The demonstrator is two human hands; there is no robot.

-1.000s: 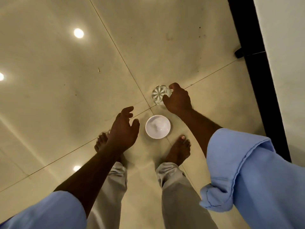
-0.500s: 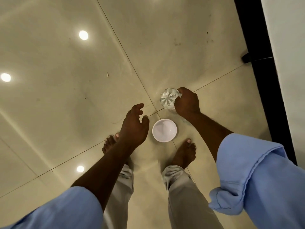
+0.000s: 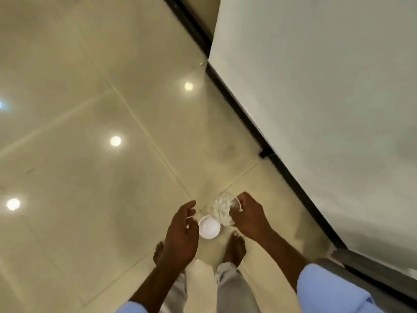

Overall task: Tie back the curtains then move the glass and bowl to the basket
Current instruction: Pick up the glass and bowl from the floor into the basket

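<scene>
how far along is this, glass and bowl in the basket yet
Not yet. Done: nothing I can confirm; no curtains or basket are in view. In hand: the right hand grips the glass. Left: the white bowl seems to sit on the floor with the open left hand beside it; both must reach the basket.

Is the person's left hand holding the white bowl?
No. The left hand hovers open beside the white bowl, which sits on the floor untouched.

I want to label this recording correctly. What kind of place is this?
Probably an indoor room in a home. The glossy tiled floor mirrors ceiling lights, a white wall has a dark skirting, and the person stands barefoot over a bowl.
</scene>
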